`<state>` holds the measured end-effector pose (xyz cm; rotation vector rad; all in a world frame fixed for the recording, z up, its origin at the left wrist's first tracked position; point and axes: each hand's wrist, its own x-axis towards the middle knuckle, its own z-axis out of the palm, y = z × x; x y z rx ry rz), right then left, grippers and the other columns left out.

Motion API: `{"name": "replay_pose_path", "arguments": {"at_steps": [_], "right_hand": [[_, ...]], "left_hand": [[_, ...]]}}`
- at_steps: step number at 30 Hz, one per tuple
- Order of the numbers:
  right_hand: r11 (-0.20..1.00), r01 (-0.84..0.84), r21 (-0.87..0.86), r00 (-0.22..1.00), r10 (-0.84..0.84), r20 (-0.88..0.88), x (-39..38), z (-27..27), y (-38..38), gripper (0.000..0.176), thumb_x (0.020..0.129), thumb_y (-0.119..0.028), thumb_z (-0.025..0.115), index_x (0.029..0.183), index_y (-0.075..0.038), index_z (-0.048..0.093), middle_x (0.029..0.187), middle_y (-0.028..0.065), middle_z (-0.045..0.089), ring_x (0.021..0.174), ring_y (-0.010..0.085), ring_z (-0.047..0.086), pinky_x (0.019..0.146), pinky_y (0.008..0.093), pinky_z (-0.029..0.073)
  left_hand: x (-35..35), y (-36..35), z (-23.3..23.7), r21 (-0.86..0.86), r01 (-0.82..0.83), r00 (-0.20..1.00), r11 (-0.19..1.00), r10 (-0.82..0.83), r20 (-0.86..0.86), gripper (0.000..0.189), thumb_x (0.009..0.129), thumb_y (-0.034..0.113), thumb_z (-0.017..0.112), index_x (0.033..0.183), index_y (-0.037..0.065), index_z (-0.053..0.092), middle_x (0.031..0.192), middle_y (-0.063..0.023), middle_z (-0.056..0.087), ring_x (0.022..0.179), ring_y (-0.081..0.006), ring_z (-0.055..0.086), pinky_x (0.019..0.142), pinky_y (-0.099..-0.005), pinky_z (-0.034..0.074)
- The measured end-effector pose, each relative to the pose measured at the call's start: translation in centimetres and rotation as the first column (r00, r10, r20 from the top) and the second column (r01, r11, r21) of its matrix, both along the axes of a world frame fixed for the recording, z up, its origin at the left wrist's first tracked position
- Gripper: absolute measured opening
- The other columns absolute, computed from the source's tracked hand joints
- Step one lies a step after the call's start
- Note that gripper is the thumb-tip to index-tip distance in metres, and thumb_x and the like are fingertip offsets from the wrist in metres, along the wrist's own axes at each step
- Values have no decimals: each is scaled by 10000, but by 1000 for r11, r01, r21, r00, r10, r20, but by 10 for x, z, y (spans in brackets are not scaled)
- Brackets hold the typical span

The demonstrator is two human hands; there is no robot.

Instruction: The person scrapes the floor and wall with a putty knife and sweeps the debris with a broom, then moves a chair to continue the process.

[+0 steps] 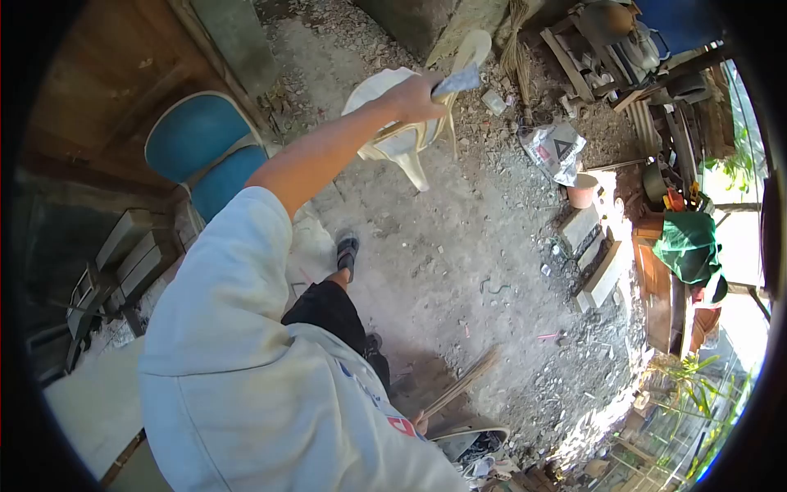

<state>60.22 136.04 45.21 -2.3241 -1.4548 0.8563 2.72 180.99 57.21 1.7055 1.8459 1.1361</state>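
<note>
My left hand (pixel 420 98) is at the upper middle, at the end of my outstretched arm, closed round part of a white plastic chair (pixel 407 167). A bluish-grey piece (pixel 459 80) sticks out past my fist. The chair looks tilted, and my forearm covers some of it. Low in the view, my right hand (pixel 421 424) shows only in part beside my sleeve, closed on a stick broom (pixel 464 380). The broom's bristles spread up and to the right over the dusty ground. A container with mixed rubbish (pixel 475 444) is just below that hand.
A blue chair (pixel 197 135) stands by the wooden wall. Rubble, a printed sack (pixel 556 152), a terracotta pot (pixel 583 189) and blocks (pixel 602 275) lie along the right. Another broom (pixel 515 61) leans at the top. Green cloth (pixel 687 246) hangs far right.
</note>
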Motion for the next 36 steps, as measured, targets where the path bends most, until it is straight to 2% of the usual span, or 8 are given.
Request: {"name": "replay_pose_path", "arguments": {"at_steps": [3, 9, 19, 22, 23, 28, 32, 36], "right_hand": [[998, -28, -64, 999, 29, 14, -30, 9, 34, 384, 1004, -389, 617, 1002, -5, 630, 813, 241, 651, 755, 426, 626, 690, 500, 478], [974, -161, -159, 985, 169, 35, -53, 14, 101, 382, 1006, -390, 613, 1037, -9, 634, 830, 244, 661, 775, 435, 636, 698, 504, 486], [807, -511, -297, 847, 532, -11, -49, 19, 216, 385, 1010, -391, 607, 1094, -16, 639, 860, 249, 679, 809, 450, 655, 710, 509, 499], [718, -622, -314, 763, 645, -38, -50, 14, 255, 388, 1011, -392, 605, 1111, -19, 641, 869, 251, 684, 819, 454, 660, 714, 511, 503], [683, -658, -317, 730, 682, -48, -51, 12, 266, 389, 1012, -392, 604, 1117, -19, 642, 872, 252, 686, 822, 455, 662, 715, 512, 504], [443, -834, -328, 506, 851, -137, -64, -6, 328, 395, 1014, -392, 601, 1146, -23, 645, 886, 254, 695, 839, 463, 671, 721, 515, 510], [137, -935, -327, 214, 954, -212, -98, -27, 382, 401, 1015, -393, 598, 1169, -26, 647, 898, 256, 702, 852, 468, 678, 726, 517, 516], [-253, -888, -385, -164, 955, -249, -176, -44, 410, 405, 1004, -362, 605, 1275, -62, 609, 954, 272, 712, 926, 494, 690, 755, 551, 540]], "left_hand": [[-21, 38, -25, -364, 24, 981, 931, -92, -171, 466, 809, 371, 682, 1188, 115, 595, 1056, -198, 721, 1015, -386, 701, 871, -510, 540], [-78, 69, -94, -442, -21, 940, 897, -133, -315, 462, 821, 366, 710, 1221, 161, 604, 1024, -176, 730, 1004, -395, 698, 818, -528, 551], [-100, 69, -112, -306, -131, 909, 943, -8, -417, 351, 774, 284, 727, 1098, 157, 677, 986, -101, 730, 893, -349, 734, 744, -514, 593], [-93, 41, -118, 38, -268, 910, 963, 265, -319, 364, 749, 269, 768, 1063, 117, 664, 980, -81, 677, 916, -330, 717, 751, -501, 593], [-91, 17, -115, 242, -310, 892, 920, 369, -261, 369, 741, 272, 781, 1049, 107, 660, 978, -75, 661, 935, -327, 710, 763, -497, 592], [-38, -138, -156, -80, -794, 570, 603, 783, 249, 322, 779, 204, 738, 1068, 85, 660, 1024, -166, 642, 999, -392, 638, 819, -503, 529], [46, -313, -200, -253, -922, 222, 294, 934, 279, 358, 919, 372, 688, 1017, 28, 699, 895, -227, 691, 862, -423, 653, 759, -473, 494], [154, -463, -189, -642, -763, -114, -76, 993, 18, 496, 971, 462, 648, 917, -29, 698, 876, -254, 701, 822, -387, 681, 748, -494, 502]]}}
